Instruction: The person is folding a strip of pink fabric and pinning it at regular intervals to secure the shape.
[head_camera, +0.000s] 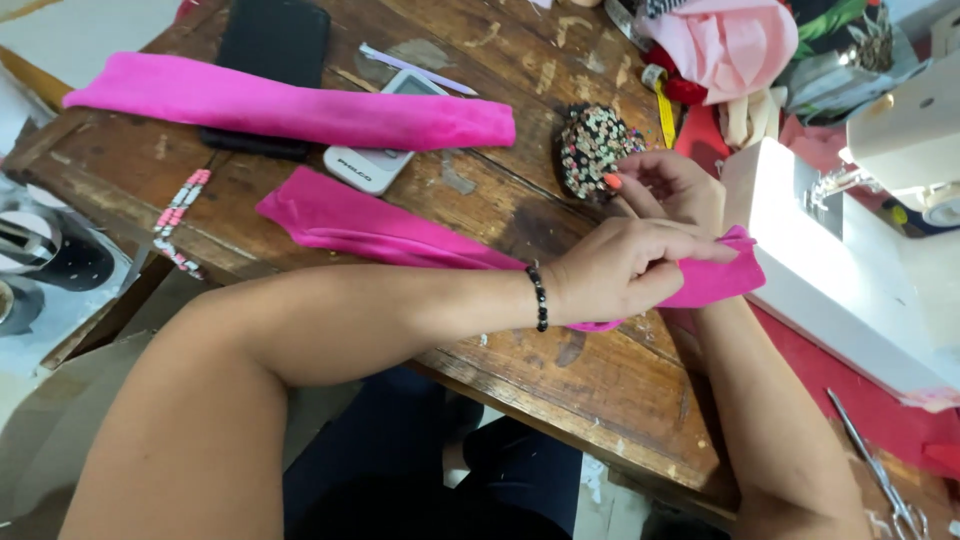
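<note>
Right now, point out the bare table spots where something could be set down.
Bare wood shows on the wooden table at the near edge, below the left hand and the pink fabric strip. A smaller patch lies between the black phone and the sequined pincushion. The far right corner, by the fabric pile and sewing machine, is crowded.

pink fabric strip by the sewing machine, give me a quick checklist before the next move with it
1. Grip on the pink fabric strip: ok, the left hand pinches its end, fingers closed on the cloth.
2. Right hand on the same end: ok, it touches the fabric just behind the left hand.
3. Strip lying flat on the wooden table: ok, it trails left without visible tangles.
4. Strip free of the second pink strip: ok, they lie apart.
5. Scissors within reach: ok, on the red cloth to the right.
6. Sewing machine needle area free: cannot tell, glare hides it.
</note>
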